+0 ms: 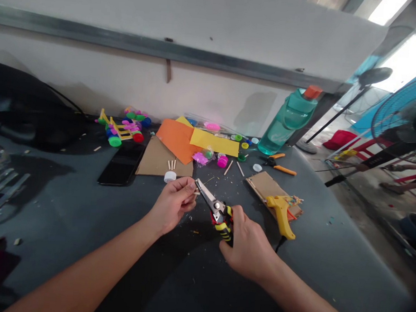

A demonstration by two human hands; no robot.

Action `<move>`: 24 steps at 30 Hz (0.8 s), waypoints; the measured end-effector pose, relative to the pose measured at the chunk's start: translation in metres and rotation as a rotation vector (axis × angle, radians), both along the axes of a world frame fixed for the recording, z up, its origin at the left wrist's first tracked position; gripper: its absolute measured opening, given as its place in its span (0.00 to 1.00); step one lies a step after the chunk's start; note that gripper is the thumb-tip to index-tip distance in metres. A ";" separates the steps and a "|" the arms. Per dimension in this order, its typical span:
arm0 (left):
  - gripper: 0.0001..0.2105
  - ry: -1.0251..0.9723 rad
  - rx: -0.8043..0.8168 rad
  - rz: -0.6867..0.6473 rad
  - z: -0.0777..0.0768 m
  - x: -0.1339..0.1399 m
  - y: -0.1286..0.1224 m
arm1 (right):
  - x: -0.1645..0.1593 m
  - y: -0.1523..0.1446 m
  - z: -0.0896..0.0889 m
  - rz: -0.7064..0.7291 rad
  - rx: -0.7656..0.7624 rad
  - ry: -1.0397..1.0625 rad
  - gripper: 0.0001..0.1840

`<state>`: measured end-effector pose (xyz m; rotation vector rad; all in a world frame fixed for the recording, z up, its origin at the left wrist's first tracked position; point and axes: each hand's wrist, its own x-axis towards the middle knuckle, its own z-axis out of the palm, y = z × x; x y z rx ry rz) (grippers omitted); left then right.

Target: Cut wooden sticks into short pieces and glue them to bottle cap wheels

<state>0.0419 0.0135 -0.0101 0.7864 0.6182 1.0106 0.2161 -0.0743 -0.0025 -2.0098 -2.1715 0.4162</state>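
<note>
My right hand point(250, 242) is wrapped around the yellow and black handles of a pair of shears point(214, 205), whose blades point away to the upper left. At the blade tips, my left hand point(176, 203) is closed in a pinch on a small wooden stick point(197, 193); only a short pale end of it shows, the rest hidden by the fingers. Just beyond my left hand stands a white bottle cap point(170, 176). Short cut sticks point(172, 165) lie behind that cap on a piece of cardboard point(151, 159). Tiny wood scraps are scattered around the blades.
A yellow glue gun point(281, 213) rests on cardboard point(263, 186) at right, near orange-handled pliers point(281, 169) and a teal bottle point(285, 123). Orange paper point(175, 137), yellow paper point(216, 142) and colored caps lie behind. Leftward are a phone point(120, 164) and colorful wheeled toys point(122, 130).
</note>
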 end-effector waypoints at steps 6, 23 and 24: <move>0.11 -0.007 0.028 -0.008 0.003 0.000 0.000 | -0.001 0.001 -0.004 -0.013 0.005 0.084 0.15; 0.10 -0.060 0.053 0.021 0.005 0.001 0.001 | 0.000 -0.004 0.001 -0.032 0.051 0.192 0.17; 0.10 -0.053 0.058 0.023 0.004 0.001 0.001 | 0.000 -0.004 0.001 -0.029 0.050 0.189 0.17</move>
